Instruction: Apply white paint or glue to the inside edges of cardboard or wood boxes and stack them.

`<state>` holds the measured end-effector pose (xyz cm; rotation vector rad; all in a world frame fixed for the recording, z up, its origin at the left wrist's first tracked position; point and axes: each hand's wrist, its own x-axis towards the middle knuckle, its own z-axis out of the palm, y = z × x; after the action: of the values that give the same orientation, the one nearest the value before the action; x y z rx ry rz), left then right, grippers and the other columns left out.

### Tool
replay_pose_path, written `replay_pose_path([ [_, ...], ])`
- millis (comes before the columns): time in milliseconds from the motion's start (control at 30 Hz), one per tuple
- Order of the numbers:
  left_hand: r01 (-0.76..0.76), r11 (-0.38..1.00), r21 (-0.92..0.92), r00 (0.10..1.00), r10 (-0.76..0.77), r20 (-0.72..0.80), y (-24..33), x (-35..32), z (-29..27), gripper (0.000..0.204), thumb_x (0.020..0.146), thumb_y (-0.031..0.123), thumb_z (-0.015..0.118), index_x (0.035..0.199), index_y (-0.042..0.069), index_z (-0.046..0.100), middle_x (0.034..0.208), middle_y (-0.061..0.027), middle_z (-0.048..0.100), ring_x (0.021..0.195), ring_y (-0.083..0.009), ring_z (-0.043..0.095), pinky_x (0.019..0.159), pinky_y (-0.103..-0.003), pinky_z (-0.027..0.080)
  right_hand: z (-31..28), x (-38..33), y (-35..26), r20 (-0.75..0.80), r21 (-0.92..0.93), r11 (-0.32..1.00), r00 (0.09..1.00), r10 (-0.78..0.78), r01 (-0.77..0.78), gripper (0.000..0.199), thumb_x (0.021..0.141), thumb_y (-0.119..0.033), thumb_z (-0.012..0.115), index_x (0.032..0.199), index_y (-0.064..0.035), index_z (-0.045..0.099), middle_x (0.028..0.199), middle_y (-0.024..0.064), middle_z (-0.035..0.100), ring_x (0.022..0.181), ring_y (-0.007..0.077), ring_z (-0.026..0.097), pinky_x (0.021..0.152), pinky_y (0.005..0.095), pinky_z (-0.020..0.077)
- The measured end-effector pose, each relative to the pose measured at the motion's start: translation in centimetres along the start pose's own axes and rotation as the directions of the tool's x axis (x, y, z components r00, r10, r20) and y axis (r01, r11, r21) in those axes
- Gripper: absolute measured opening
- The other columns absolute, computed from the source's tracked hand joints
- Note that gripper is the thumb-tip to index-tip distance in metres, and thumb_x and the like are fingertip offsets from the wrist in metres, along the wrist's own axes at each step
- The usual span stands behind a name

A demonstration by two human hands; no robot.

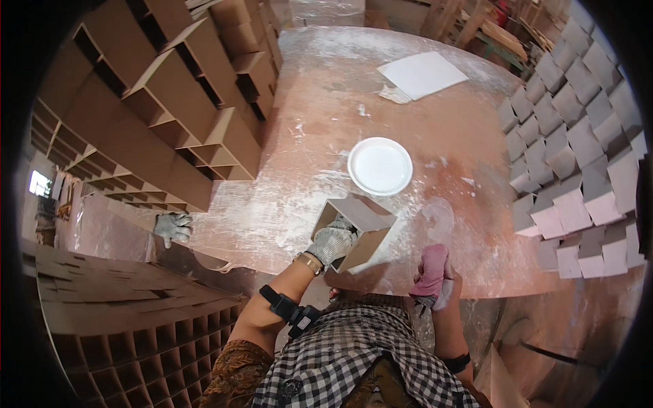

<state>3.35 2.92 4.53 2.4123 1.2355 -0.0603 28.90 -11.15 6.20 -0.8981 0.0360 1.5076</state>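
My left hand (pixel 333 243), in a grey knitted glove, reaches into an open-ended cardboard box (pixel 367 215) at the table's near edge. Its fingers are partly hidden inside and seem bent around a box wall. My right hand (pixel 433 275) is to the right of the box, in a glove that looks pink and pale grey. Its fingers are curled in. A small dark part shows below them, too unclear to name. Beyond the box stands a round white dish (pixel 380 166) with white contents.
Brown cardboard boxes (pixel 183 88) are stacked on the left; grey-white boxes (pixel 571 149) are piled on the right. A white sheet (pixel 423 75) lies far back on the stained table (pixel 320 95). A grey glove (pixel 173 228) rests at the left edge. Divided cardboard (pixel 149 347) stands lower left.
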Motion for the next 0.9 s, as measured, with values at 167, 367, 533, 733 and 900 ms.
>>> replay_pose_path([
  [167, -0.049, 0.998, -0.038, 0.992, 0.044, -0.119, -2.9, -1.8, 2.7, 0.04, 0.085, 0.023, 0.052, 0.121, 0.006, 0.054, 0.117, -0.0162, 0.058, 0.108, -0.0308, 0.055, 0.089, -0.041, 0.047, 0.3, 1.5, 2.3, 0.088, 0.116, 0.984, 0.988, 0.127, -0.137, 0.044, 0.093, -0.033, 0.047, 0.122, 0.0009, 0.047, 0.098, 0.022, 0.06, 0.072, 0.0346, 0.061, 0.064, 0.0444, 0.0537],
  [367, -0.076, 0.96, -0.269, 0.961, -0.002, -0.277, -5.0, -3.3, 6.4, 0.047, 0.089, 0.027, 0.051, 0.131, 0.007, 0.046, 0.132, -0.0177, 0.048, 0.121, -0.0313, 0.047, 0.102, -0.04, 0.037, -0.2, 2.7, 3.2, 0.089, 0.051, 0.963, 0.961, 0.261, -0.266, 0.045, 0.093, -0.032, 0.049, 0.122, 0.0015, 0.046, 0.098, 0.0228, 0.06, 0.072, 0.0344, 0.062, 0.063, 0.0438, 0.0545],
  [533, -0.165, 0.986, -0.012, 0.936, 0.153, -0.318, -4.7, -3.4, 5.8, 0.047, 0.089, 0.028, 0.052, 0.131, 0.008, 0.047, 0.132, -0.0165, 0.048, 0.121, -0.0309, 0.046, 0.104, -0.041, 0.034, -0.8, 3.0, 3.6, 0.005, 0.11, 0.975, 0.981, 0.192, -0.192, 0.044, 0.093, -0.029, 0.053, 0.123, 0.0026, 0.046, 0.096, 0.0208, 0.06, 0.076, 0.0326, 0.062, 0.065, 0.0419, 0.0537],
  [733, -0.231, 0.97, -0.075, 0.965, 0.218, -0.148, -3.5, -2.3, 3.2, 0.044, 0.087, 0.028, 0.054, 0.125, 0.006, 0.053, 0.125, -0.0152, 0.055, 0.118, -0.0305, 0.049, 0.103, -0.041, 0.035, -1.3, 3.3, 3.2, -0.001, 0.121, 0.97, 0.977, 0.215, -0.213, 0.044, 0.094, -0.032, 0.052, 0.119, 0.004, 0.049, 0.096, 0.0201, 0.061, 0.076, 0.0306, 0.061, 0.064, 0.0395, 0.0525],
  [900, -0.135, 0.989, -0.057, 0.991, 0.136, 0.009, -2.2, -0.6, 2.3, 0.039, 0.085, 0.026, 0.054, 0.119, 0.007, 0.057, 0.118, -0.0169, 0.058, 0.113, -0.0304, 0.053, 0.095, -0.04, 0.042, -1.5, 3.4, 3.2, -0.011, 0.065, 0.974, 0.975, 0.22, -0.219, 0.045, 0.094, -0.035, 0.048, 0.119, 0.0024, 0.048, 0.092, 0.0202, 0.06, 0.072, 0.0303, 0.061, 0.061, 0.039, 0.054],
])
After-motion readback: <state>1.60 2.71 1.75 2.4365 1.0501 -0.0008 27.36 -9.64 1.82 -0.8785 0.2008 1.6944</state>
